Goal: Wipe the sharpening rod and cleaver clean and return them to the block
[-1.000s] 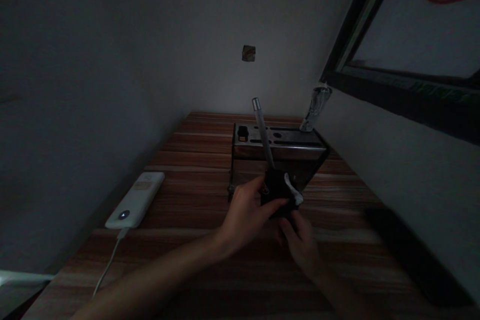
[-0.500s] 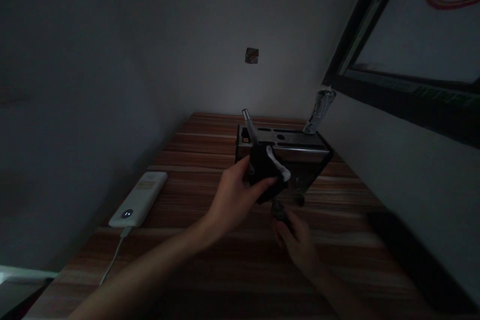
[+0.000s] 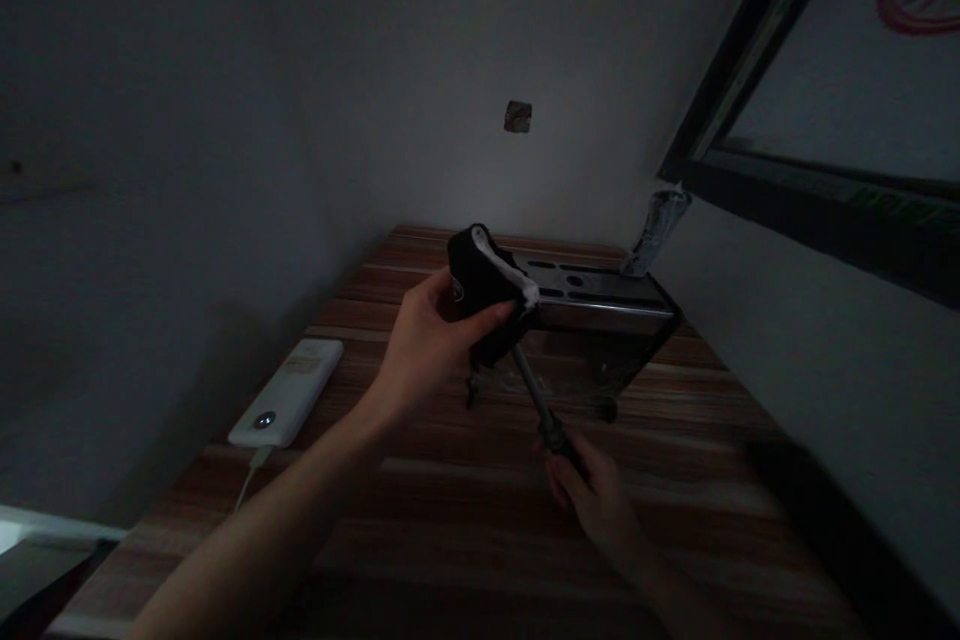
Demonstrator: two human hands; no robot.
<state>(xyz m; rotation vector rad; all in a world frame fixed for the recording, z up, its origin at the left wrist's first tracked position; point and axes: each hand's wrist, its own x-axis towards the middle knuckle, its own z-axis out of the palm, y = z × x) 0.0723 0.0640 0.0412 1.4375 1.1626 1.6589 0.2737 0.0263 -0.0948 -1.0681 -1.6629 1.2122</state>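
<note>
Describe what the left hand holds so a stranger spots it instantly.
On the striped wooden tabletop stands a metal-topped frame. Partly hiding its left end is a black, blocky piece in the left hand. A white edge strip sets it apart from the slim tool in the right hand.

a power bank [image 3: 289, 390] lies left on the surface [image 3: 435, 540]; to its right, a tool [image 3: 533, 388] before a frame [image 3: 607, 311], with a bundle [image 3: 655, 232] atop the frame's right end.
</note>
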